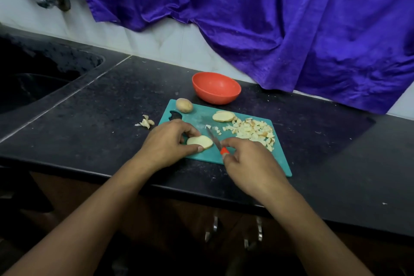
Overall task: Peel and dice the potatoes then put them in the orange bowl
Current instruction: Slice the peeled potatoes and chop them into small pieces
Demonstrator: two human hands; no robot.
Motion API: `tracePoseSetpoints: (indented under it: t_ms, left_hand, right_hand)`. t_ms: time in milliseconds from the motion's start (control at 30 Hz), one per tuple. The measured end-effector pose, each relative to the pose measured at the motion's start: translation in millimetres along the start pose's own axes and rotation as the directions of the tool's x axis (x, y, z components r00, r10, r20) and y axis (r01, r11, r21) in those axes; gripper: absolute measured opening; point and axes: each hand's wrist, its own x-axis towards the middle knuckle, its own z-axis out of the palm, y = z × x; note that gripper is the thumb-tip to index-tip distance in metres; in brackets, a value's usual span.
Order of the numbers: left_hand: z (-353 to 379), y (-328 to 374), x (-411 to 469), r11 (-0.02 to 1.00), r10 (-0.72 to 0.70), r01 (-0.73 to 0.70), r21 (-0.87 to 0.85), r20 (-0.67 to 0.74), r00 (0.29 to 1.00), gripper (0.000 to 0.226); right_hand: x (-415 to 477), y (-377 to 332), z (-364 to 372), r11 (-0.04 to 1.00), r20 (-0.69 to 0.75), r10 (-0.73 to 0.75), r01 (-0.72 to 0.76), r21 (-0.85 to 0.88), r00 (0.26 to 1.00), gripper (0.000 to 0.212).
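At the worktop's [107, 101] left end is one sink [33, 87]. One small heap of peels [146, 122] lies just off the left edge of the one teal cutting board [197, 116]. One whole unpeeled potato [184, 105] sits at the board's far left corner. The left hand [167, 144], fingers curled, pinches one peeled potato piece [199, 142] near the board's near edge. The right hand [248, 161] grips the orange handle of one knife [214, 139], its blade just beside that piece. A small stack of slices [223, 116] and one pile of dice [255, 131] lie toward the board's right side. One orange bowl [216, 88] stands beyond the board's far edge. One purple cloth [268, 18] hangs behind.
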Motion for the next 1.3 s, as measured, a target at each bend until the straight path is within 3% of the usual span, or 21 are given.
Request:
tracePoseSetpoints:
  t_ms: [233, 467, 567, 733, 867, 1033, 1200, 1300]
  left_hand:
    - [3, -2, -1, 1.000, -0.001, 0.000, -0.008, -0.033, 0.999, 0.033]
    - [5, -10, -1, 0.999, 0.043, -0.043, -0.003, -0.003, 0.999, 0.033]
    - [5, -11, -1, 0.999, 0.042, -0.043, -0.023, -0.010, 0.999, 0.031]
    - [5, -9, -1, 0.999, 0.031, -0.032, -0.039, -0.026, 0.999, 0.031]
    - [4, -8, -1, 0.999, 0.031, -0.032, -0.036, -0.021, 0.999, 0.032]
    - [3, -7, -4, 0.999, 0.032, -0.033, -0.027, -0.029, 0.999, 0.031]
    - [3, -7, -5, 0.999, 0.031, -0.033, -0.037, -0.036, 0.999, 0.030]
    - [3, -6, -4, 0.998, 0.037, -0.039, -0.045, -0.038, 0.999, 0.028]
  right_hand:
    - [15, -33, -25, 0.974, 0.111, 0.064, -0.038, -0.224, 0.992, 0.028]
    - [38, -56, -33, 0.921, 0.136, 0.035, 0.021, -0.388, 0.990, 0.019]
    - [24, -53, -14, 0.920, 0.108, 0.028, 0.016, -0.391, 0.994, 0.018]
    - [-21, -25, 32, 0.921, -0.069, -0.075, 0.043, -0.388, 0.995, 0.052]
    - [-12, -21, 11, 0.950, -0.006, -0.043, 0.039, -0.310, 0.999, 0.043]
    - [29, -39, -24, 0.938, 0.125, 0.023, 0.022, -0.347, 0.992, 0.026]
    - [42, -48, -20, 0.945, 0.121, 0.050, -0.007, -0.328, 0.991, 0.025]
    - [15, -39, 6, 0.949, 0.046, 0.040, -0.024, -0.313, 0.998, 0.035]
